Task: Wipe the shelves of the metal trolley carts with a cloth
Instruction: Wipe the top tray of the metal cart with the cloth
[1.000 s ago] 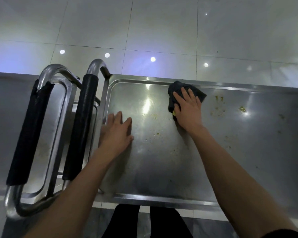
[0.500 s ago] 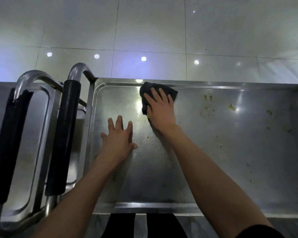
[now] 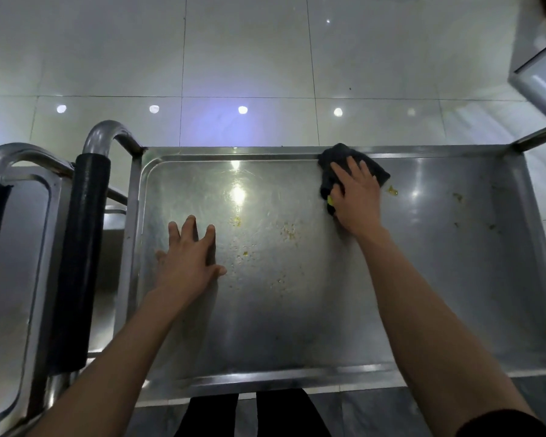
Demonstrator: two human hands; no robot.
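Trolley shelf [image 3: 312,310], top one, stainless w/ a raised rim, fills the lower centre of the view from above; surface dull, streaked, w/ a bright light reflection near the far-left part. Yellowish crumbs [image 3: 289,231] scattered across the middle, one bigger yellow bit [image 3: 392,191] just right of the cloth, a few darker specks further right. Cloth [image 3: 331,171], dark, bunched, lies on the shelf at the far rim, right of centre, its far edge touching the rim. Right hand [image 3: 355,197] lies flat on top of the cloth, fingers straight and slightly spread, pressing it down; a small yellow-green spot shows at the cloth edge under the thumb side. Left hand [image 3: 189,257] rests palm-down on the bare shelf near the left rim, fingers straight and spread, holding nothing, well apart from the cloth. Both forearms bare, a dark sleeve edge at the right arm's lower corner. Trolley handle [image 3: 85,247], chrome tube w/ black grip, stands just beside the shelf's left end. Second trolley [image 3: 22,279] further left, its own black-padded handle & tray rim partly in view. Glossy pale tiled floor [image 3: 234,58] beyond, w/ ceiling-light spots reflected. Dark trouser legs visible below the near rim.
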